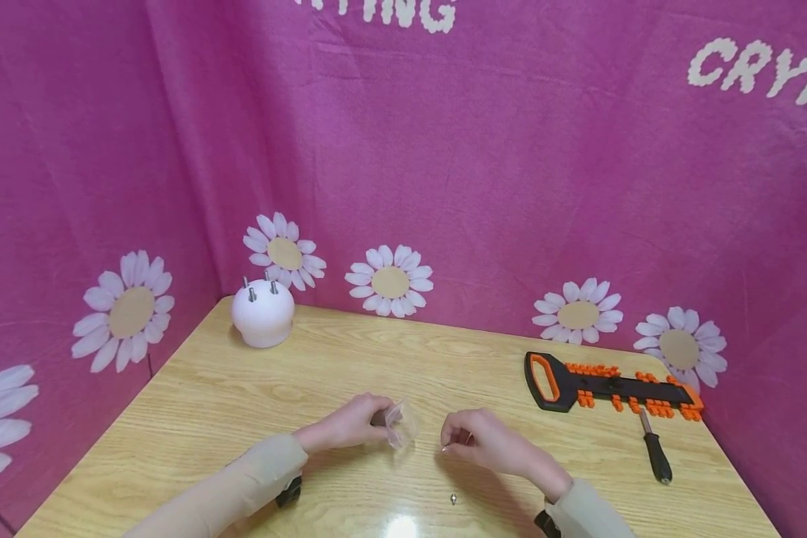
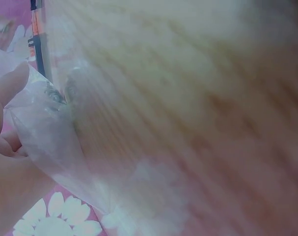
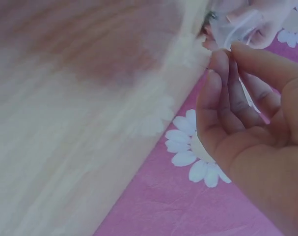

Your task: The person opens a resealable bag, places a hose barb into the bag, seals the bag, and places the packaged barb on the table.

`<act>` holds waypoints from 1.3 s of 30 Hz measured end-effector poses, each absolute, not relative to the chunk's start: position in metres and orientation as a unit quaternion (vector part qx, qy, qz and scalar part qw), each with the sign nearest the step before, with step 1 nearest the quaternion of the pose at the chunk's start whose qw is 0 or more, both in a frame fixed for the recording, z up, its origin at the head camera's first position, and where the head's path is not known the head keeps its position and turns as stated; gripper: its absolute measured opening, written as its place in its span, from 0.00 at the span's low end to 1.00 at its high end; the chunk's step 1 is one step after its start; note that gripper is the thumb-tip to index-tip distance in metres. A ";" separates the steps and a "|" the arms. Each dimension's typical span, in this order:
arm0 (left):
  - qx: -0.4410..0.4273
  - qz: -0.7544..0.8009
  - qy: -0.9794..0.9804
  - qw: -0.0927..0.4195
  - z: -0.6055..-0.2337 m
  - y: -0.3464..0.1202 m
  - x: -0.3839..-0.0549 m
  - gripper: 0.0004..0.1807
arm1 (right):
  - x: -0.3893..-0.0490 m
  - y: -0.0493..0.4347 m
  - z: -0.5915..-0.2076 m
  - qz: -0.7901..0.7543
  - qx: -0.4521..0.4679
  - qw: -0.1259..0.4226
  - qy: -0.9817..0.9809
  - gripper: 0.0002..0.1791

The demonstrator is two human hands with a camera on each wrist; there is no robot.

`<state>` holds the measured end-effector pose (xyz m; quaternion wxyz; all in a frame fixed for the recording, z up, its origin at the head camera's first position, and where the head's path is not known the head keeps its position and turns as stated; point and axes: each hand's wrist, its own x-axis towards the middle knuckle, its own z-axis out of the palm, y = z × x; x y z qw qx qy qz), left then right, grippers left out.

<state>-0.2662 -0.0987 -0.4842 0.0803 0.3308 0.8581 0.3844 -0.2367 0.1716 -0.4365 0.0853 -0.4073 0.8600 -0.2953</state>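
Note:
My left hand (image 1: 350, 424) grips a clear plastic bag (image 1: 402, 426) by its edge, just over the middle of the table. In the left wrist view several small metal pieces (image 2: 54, 93) show through the bag's plastic. To the right of the bag, my right hand (image 1: 489, 446) has thumb and forefinger brought together, the other fingers curled. A tiny shiny piece (image 1: 444, 448) shows at those fingertips; its kind I cannot tell. On the table in front of the right hand lies a small metal piece (image 1: 453, 499) that resembles a screw.
A wooden table (image 1: 376, 351) stands against pink cloth with white daisies. At its back left sits a white rounded object (image 1: 263, 317) with metal pins on top. At right lie a black rack (image 1: 612, 386) with orange clips and a black-handled screwdriver (image 1: 657, 457).

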 end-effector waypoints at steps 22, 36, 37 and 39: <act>0.338 0.382 0.857 0.081 -0.481 -0.098 -0.266 0.14 | -0.263 0.118 -0.428 -0.307 -0.391 0.036 0.867 0.02; 0.322 0.389 0.859 0.086 -0.482 -0.096 -0.265 0.14 | -0.244 0.142 -0.431 -0.289 -0.395 0.059 0.870 0.01; 0.322 0.389 0.859 0.086 -0.482 -0.096 -0.265 0.14 | -0.242 0.145 -0.432 -0.287 -0.397 0.064 0.869 0.00; 0.322 0.389 0.859 0.087 -0.483 -0.096 -0.266 0.13 | -0.237 0.150 -0.435 -0.286 -0.406 0.072 0.865 0.01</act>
